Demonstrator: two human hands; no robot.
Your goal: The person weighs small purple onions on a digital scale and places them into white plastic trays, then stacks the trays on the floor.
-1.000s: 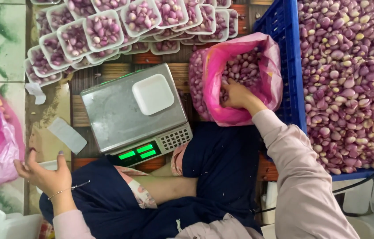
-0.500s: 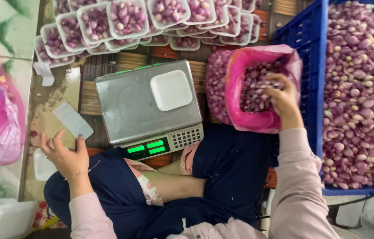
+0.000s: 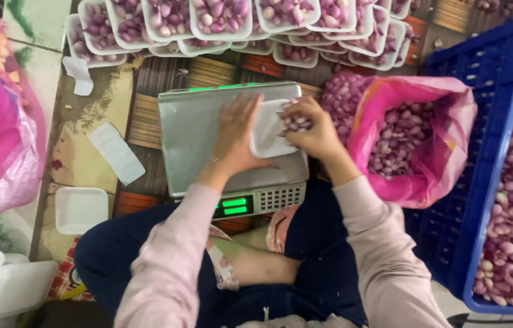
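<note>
A: Report the state of your hands.

B: Your left hand (image 3: 235, 143) lies flat and released, fingers spread, steadying the white foam tray (image 3: 267, 129) at its left edge. Your right hand (image 3: 312, 129) is clenched on a handful of shallots (image 3: 296, 123) directly over the tray.

A: Locate the tray.

B: It sits on the steel platform of the weighing scale (image 3: 199, 130), right of centre. The green display faces you.

A: Progress?

B: The tray appears nearly bare, so filling looks to be at its start. Many filled trays (image 3: 223, 15) are stacked beyond the scale; those are judged done. The pink bag (image 3: 414, 136) beside the scale holds loose shallots, and the blue crate (image 3: 511, 176) to your right is well stocked. One empty tray (image 3: 80, 209) waits on the floor at left.
</note>
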